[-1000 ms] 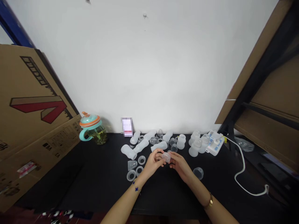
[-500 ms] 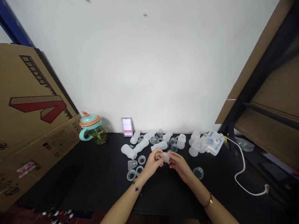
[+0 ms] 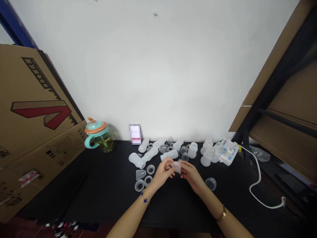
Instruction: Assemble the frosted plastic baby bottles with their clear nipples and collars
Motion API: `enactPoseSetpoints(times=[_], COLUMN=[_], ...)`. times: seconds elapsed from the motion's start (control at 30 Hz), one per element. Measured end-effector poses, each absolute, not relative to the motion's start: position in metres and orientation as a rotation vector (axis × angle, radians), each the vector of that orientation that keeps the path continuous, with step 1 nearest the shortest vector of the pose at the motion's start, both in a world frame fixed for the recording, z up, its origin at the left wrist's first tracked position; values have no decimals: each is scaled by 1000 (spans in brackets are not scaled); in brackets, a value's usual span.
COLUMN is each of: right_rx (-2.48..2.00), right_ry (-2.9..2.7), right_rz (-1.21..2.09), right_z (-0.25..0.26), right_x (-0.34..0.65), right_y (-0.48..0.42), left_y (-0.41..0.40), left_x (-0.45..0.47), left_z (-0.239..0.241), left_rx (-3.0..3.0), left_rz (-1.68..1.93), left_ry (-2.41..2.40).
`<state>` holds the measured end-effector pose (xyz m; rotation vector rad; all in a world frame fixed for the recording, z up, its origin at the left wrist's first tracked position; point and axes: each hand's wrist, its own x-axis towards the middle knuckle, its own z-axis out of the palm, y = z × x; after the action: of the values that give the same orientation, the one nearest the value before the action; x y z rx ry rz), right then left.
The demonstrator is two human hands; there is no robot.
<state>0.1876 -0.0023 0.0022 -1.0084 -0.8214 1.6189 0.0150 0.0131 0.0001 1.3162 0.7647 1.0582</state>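
Between both hands is a small translucent bottle collar ring (image 3: 176, 166); something clear seems to sit inside it, too small to make out. My left hand (image 3: 165, 170) pinches its left side with thumb and fingers. On the right edge, the fingers of my right hand (image 3: 187, 172) are closed as well. Behind the hands lies a frosted baby bottle (image 3: 169, 155) on its side. Left of my left wrist are loose collar rings (image 3: 150, 169) and a clear cap (image 3: 140, 174). Another clear cap (image 3: 210, 183) rests right of my right forearm.
Several assembled bottles (image 3: 208, 155) stand at the right beside a white power strip (image 3: 229, 153) with a white cable (image 3: 259, 172). A teapot (image 3: 99, 135) is at the back left, near a cardboard box (image 3: 37, 132). A phone-like screen (image 3: 135, 134), blurred, leans on the wall.
The collar ring has tilted slightly in my fingers. Both hands keep their hold, and the view has shifted a little; the things on the table have not moved.
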Motion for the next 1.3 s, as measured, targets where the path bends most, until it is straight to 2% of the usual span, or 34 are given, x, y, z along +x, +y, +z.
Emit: enactPoseSetpoints(times=[0.73, 1.03, 1.3], right_rx=[-1025, -1133, -1216], right_ry=[-891, -1194, -1575], right_rz=[1543, 1280, 871], right_z=[6, -1, 2], right_x=[185, 180, 173], right_y=[-3, -2, 6], left_y=[14, 9, 9], left_x=[15, 14, 12], left_z=[-3, 3, 1], left_rx=[1372, 1611, 1868], left_rz=[1073, 1210, 1239], left_ry=[805, 1002, 1236])
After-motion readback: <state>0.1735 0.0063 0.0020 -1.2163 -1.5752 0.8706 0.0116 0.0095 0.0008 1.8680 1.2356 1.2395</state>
